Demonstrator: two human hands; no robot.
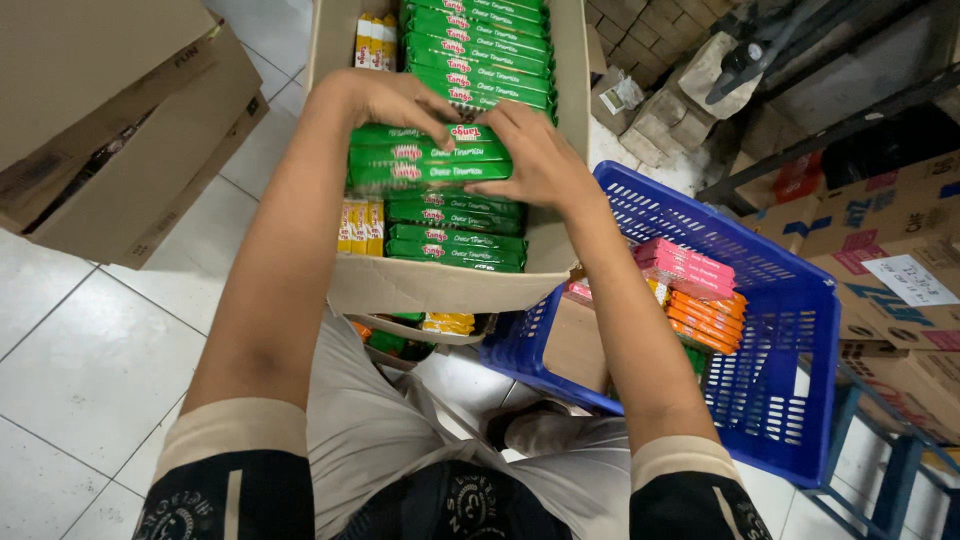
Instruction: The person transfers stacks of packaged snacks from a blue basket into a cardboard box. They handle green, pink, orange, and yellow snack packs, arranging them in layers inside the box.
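An open cardboard box (pixel 440 285) stands in front of me, filled with rows of long green snack packs and a few yellow packs (pixel 360 226). My left hand (pixel 395 100) and my right hand (pixel 535 155) both grip a small stack of green packs (pixel 425 160), held just above the rows in the box. The left hand clasps the stack's left end and top, while the right hand covers its right end.
A blue plastic basket (pixel 790 330) at my right holds pink and orange packs. Brown cartons (pixel 130 130) stand on the white tiled floor at the left. More printed cartons (pixel 890 270) are stacked at the far right, with bricks behind.
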